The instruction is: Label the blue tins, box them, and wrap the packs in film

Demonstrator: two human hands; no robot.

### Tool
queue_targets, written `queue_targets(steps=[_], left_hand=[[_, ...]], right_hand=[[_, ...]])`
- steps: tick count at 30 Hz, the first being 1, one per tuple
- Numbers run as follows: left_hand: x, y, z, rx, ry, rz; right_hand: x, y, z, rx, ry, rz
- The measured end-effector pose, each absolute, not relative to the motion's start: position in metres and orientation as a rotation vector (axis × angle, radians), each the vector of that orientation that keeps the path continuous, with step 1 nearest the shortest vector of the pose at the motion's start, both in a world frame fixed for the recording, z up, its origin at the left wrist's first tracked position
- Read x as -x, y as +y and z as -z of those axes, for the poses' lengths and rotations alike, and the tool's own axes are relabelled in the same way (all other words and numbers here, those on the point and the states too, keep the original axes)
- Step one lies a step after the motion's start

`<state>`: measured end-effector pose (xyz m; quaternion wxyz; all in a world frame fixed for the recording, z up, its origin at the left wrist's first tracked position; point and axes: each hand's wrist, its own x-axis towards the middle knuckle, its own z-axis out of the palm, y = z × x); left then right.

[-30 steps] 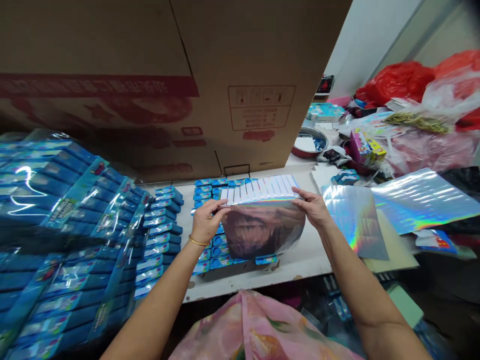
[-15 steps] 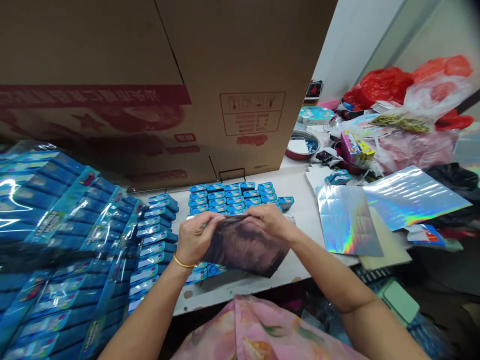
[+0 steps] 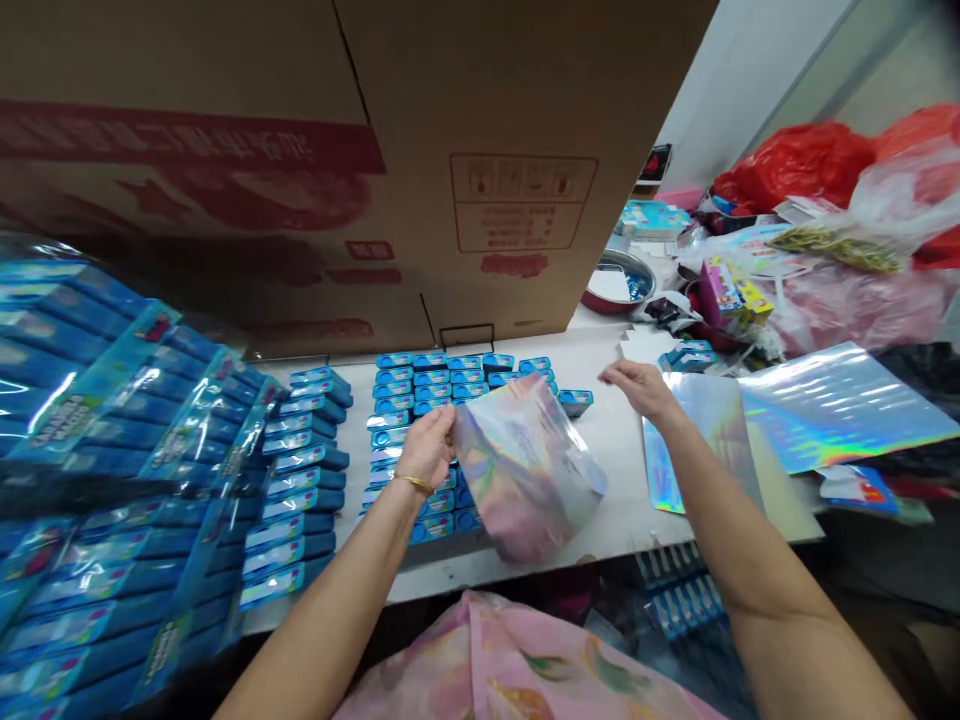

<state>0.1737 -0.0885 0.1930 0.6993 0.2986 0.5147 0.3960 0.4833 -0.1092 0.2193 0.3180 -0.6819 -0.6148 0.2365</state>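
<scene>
My left hand (image 3: 429,447) pinches the upper left corner of a shiny holographic sheet (image 3: 529,465), which hangs tilted over the table and over part of the blue boxes. My right hand (image 3: 636,388) is away from that sheet, above the table to its right, with fingers drawn together; whether anything small is between them is hidden. Rows of small blue boxes (image 3: 391,405) lie behind and left of the sheet. Other holographic sheets (image 3: 840,405) lie to the right of my right hand.
A large cardboard carton (image 3: 405,230) stands at the back. Wrapped blue packs (image 3: 112,430) are piled at the left, beside a column of blue boxes (image 3: 304,480). At the back right are a red bowl (image 3: 600,303), red bags (image 3: 802,165) and clear bags.
My right hand has let go of the sheet and moved right. The sheet, dark before, now shows bright rainbow reflections and hangs from my left hand alone. The view has shifted slightly.
</scene>
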Motion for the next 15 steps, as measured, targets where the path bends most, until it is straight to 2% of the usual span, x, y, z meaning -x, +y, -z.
queue_targets(steps=[3, 7, 11, 15], left_hand=[[-0.196, -0.091, -0.204, -0.674, 1.007, -0.803], [-0.206, -0.093, -0.218, -0.779, 0.876, -0.746], [-0.202, -0.089, -0.223, -0.820, 0.874, -0.792], [-0.208, -0.080, -0.192, -0.827, 1.112, -0.795]], right_hand=[[-0.454, -0.102, -0.235, 1.630, -1.869, -0.495], [-0.427, -0.091, -0.243, 1.519, -2.117, -0.867], [-0.439, -0.081, -0.237, 1.444, -1.901, -1.296], [-0.459, -0.064, -0.218, 1.610, -1.916, -1.246]])
